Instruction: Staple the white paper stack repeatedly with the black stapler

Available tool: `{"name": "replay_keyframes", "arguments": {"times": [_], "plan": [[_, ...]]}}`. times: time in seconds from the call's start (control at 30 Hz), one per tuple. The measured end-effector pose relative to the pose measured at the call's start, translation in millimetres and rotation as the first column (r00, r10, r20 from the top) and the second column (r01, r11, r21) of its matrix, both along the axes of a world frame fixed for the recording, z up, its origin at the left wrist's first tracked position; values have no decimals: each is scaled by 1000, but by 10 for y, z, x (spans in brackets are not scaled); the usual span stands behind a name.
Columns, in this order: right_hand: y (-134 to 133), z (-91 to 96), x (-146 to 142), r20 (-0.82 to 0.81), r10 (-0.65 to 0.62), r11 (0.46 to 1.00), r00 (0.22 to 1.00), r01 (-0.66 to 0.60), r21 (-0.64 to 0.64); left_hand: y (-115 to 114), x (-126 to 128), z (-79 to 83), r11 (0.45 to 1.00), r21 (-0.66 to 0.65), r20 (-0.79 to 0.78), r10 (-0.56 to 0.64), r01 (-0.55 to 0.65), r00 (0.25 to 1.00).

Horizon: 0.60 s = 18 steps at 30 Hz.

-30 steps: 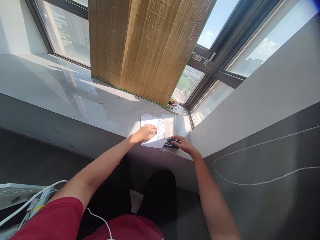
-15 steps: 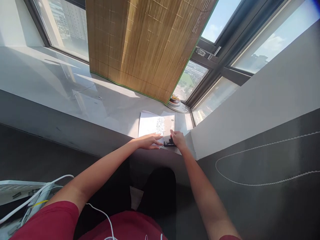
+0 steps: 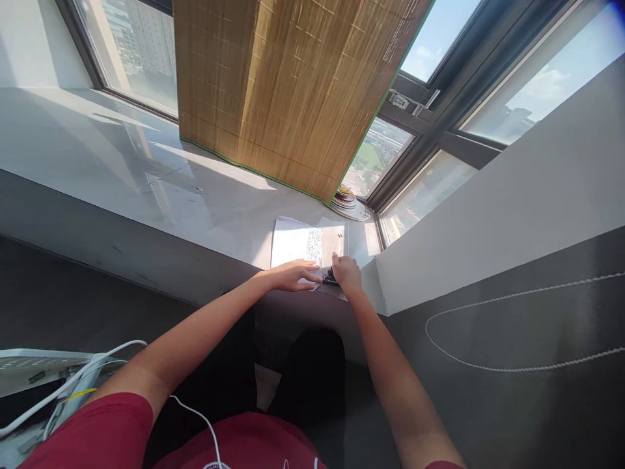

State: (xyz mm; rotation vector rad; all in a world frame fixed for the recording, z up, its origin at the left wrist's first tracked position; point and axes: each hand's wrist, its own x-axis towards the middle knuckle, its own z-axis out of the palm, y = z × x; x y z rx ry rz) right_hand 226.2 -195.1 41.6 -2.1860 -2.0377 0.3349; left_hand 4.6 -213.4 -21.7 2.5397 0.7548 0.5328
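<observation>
White paper sheets lie at the front of the window sill, and dense dark writing shows along their right side. My left hand rests on the lower part of the sheets with its fingers spread. Close to those fingertips, a black stapler sits at the right edge of the paper. My right hand is closed over the stapler from above and hides much of it. Whether the paper lies between its jaws I cannot tell. Two small dark pieces lie beyond my right hand.
A bamboo blind hangs in front of the window. Several stacked plates stand in the sill's far right corner. A white wall borders the sill on the right, with a looped cord below. White cables run by my left arm.
My right hand has come down further over the stapler, which now sits lower and is more covered. My left hand stays on the paper. The view has shifted slightly.
</observation>
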Motion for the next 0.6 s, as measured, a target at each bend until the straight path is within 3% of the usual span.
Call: {"name": "replay_keyframes", "arguments": {"times": [0.33,0.6], "plan": [[55,-22,-108,30,2,999,1000,-1,-36,-6,-12,65,998,61,-211,-12,26,977],[63,-25,-7,-71,-50,998,996,48,-27,-73,21,32,995,96,-204,4,16,979]]}}
